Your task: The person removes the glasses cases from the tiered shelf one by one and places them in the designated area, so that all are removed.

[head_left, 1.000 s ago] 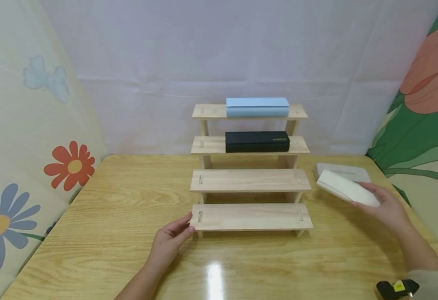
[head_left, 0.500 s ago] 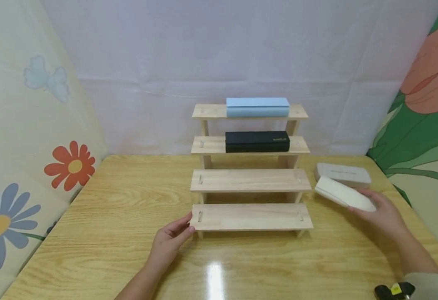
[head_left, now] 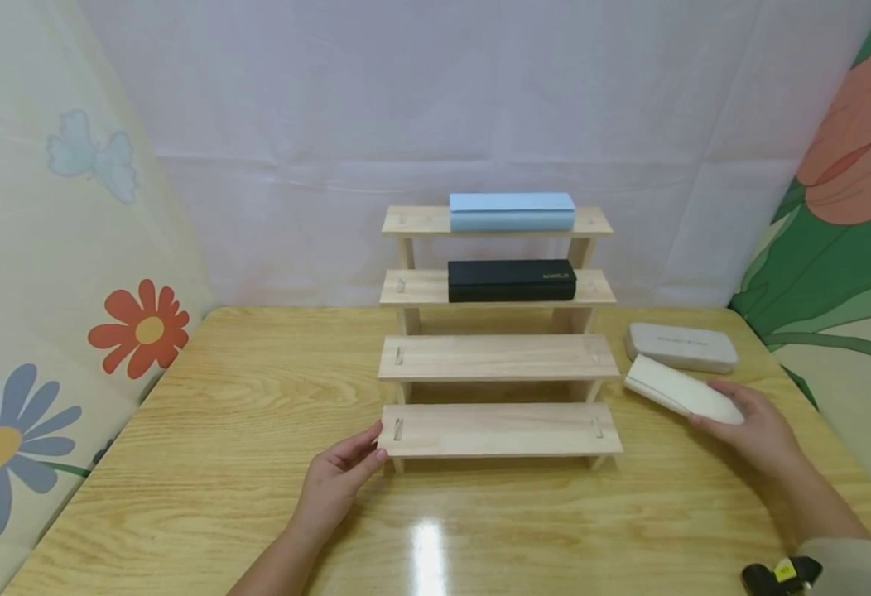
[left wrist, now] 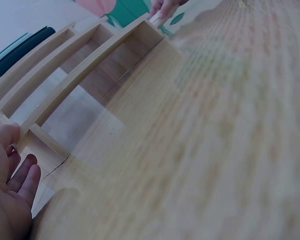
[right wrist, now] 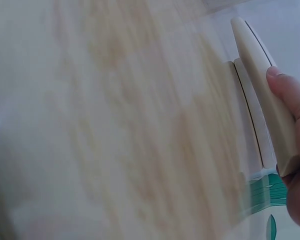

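While a wooden stand (head_left: 498, 358) is being pinched at its lowest step's left corner by the left hand (head_left: 334, 484), apparently for steadiness, a white case (head_left: 670, 386) is being gripped near one end by the right hand (head_left: 759, 426), presumably keeping its far end free, just before a grey case (head_left: 681, 347) on the tabletop (head_left: 257, 397). Blue case (head_left: 512, 213) and black case (head_left: 506, 281) are being carried lengthwise on the two upper steps, seemingly because these are narrow.
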A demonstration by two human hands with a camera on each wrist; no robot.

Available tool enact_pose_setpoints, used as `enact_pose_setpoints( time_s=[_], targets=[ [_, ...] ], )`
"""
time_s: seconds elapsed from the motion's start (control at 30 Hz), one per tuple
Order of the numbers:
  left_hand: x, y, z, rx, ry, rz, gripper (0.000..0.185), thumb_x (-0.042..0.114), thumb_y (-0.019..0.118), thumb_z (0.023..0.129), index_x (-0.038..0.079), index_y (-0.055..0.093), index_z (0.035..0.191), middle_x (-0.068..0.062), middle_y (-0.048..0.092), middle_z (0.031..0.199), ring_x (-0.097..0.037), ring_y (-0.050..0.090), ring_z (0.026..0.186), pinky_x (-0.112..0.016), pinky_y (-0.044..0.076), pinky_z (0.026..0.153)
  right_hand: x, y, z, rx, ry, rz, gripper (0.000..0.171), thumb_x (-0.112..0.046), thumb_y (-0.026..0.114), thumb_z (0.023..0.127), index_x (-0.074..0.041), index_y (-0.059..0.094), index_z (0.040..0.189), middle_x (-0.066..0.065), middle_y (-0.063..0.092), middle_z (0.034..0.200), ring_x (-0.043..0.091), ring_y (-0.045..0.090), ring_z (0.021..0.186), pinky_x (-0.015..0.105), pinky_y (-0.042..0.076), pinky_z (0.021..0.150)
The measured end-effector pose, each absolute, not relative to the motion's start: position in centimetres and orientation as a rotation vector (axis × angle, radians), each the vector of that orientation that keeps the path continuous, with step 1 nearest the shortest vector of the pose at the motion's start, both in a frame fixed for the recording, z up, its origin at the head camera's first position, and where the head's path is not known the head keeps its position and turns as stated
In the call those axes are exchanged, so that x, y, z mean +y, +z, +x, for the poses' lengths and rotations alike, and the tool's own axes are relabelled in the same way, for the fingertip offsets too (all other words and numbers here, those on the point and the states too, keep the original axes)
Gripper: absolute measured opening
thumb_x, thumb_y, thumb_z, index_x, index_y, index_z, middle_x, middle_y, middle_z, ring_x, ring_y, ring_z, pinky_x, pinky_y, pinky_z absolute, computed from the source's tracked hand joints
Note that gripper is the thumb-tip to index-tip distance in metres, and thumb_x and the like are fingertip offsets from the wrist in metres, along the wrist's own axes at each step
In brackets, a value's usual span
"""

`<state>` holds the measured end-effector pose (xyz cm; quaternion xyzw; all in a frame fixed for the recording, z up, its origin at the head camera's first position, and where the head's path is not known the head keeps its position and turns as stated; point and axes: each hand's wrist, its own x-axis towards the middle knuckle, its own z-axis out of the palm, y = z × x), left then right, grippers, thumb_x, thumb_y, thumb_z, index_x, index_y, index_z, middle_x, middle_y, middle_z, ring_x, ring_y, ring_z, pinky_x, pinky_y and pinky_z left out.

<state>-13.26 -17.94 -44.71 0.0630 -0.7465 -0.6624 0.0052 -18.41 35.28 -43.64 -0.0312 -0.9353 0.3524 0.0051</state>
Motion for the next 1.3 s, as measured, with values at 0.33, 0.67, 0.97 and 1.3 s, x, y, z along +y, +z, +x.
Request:
enact_pose_setpoints(
  time_s=[0.33,0.67,0.97,1.3],
  targets=[
    [-17.84,-44.65,-13.37,-2.341,-2.06,0.189,0.041,0.005,0.072,0.087,-0.001,0.062,0.126,0.014,0.067,0.119,0.005,0.064,0.098,-0.014,0.055,0.087,35.36,-44.15,-18.71,-2.944,1.075,-0.096,0.084,-0.044,0.07,0.088,0.004,0.035,0.147,0.041,0.03,0.146,0.06,0.029,0.13,0.073,0.027,0.102],
    [-17.83,-44.7,-13.47,-2.327,-2.063,0.164,0.041,0.005,0.072,0.087,-0.002,0.061,0.126,0.009,0.067,0.122,0.006,0.064,0.098,-0.014,0.055,0.086,35.53,-44.38,-18.85,-2.935,1.058,-0.05,0.08,-0.039,0.071,0.089,0.007,0.036,0.145,0.041,0.032,0.144,0.059,0.03,0.128,0.072,0.027,0.102],
    [-17.81,-44.77,-13.48,-2.353,-2.037,0.196,0.04,0.003,0.071,0.086,-0.001,0.062,0.125,-0.003,0.064,0.128,0.006,0.064,0.098,-0.015,0.055,0.086,35.46,-44.43,-18.95,-2.967,1.053,-0.07,0.083,-0.043,0.071,0.088,0.005,0.036,0.145,0.041,0.031,0.145,0.06,0.03,0.13,0.072,0.029,0.101],
    [-17.76,-44.62,-13.35,-2.354,-2.026,0.205,0.04,0.004,0.072,0.087,-0.002,0.062,0.125,-0.006,0.063,0.129,0.006,0.064,0.097,-0.014,0.055,0.085,35.29,-44.71,-18.81,-2.957,1.073,-0.074,0.082,-0.043,0.072,0.087,0.004,0.037,0.145,0.04,0.032,0.146,0.059,0.03,0.13,0.072,0.029,0.101]
  ],
)
